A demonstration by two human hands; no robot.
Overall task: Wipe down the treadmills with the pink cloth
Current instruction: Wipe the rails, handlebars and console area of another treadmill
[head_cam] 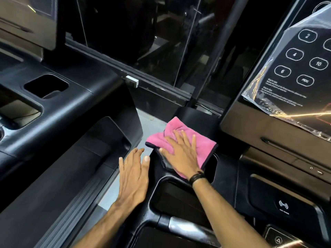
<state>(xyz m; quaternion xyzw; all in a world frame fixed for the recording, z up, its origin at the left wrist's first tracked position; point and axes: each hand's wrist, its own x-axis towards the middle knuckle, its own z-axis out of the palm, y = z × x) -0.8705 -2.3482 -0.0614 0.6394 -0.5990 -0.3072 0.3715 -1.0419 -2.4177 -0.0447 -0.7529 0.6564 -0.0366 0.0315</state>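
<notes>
A pink cloth with a dark edge lies spread over the left front corner of the black treadmill console at the right. My right hand lies flat on the cloth with straight fingers, pressing it onto the console. My left hand hovers flat and spread just left of that console's edge, over the gap between the machines, holding nothing. A second black treadmill console fills the left side.
The right machine's control panel carries numbered buttons under a loose clear plastic film. A recessed tray opens below my right wrist. Grey floor shows in the gap between machines. A glass wall with a dark rail stands ahead.
</notes>
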